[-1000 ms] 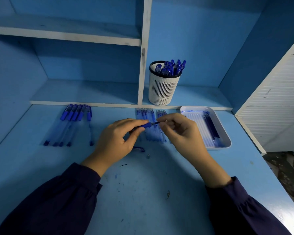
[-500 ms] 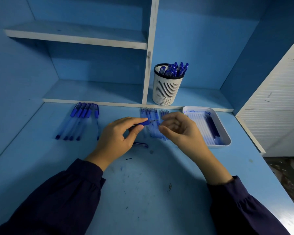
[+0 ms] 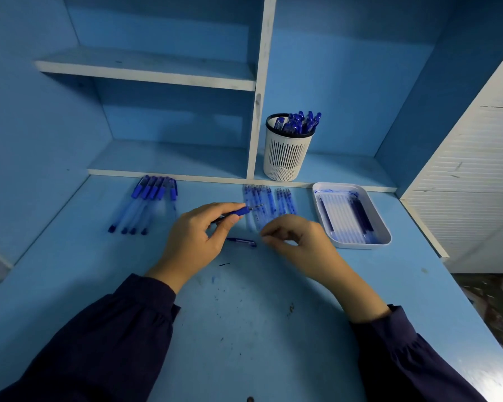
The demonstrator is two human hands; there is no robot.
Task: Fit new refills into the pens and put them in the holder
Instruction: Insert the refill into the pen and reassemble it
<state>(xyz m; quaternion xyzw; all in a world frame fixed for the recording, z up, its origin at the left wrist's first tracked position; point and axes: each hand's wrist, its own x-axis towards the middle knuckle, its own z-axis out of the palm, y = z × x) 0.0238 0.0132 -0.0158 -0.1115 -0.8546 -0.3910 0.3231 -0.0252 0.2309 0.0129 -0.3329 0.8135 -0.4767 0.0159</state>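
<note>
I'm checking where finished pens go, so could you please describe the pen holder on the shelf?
The pen holder is a white round cup, plastic by its look, with vertical slots in its wall, small holes near the base and a dark rim. It stands upright on the lower shelf, just right of the white divider. Blue pens stand in it, leaning toward its right side.

Blue desk (image 3: 244, 329), white slotted holder (image 3: 286, 158) with black rim, blue-capped pens (image 3: 145, 203), white tray (image 3: 381, 227).
</note>
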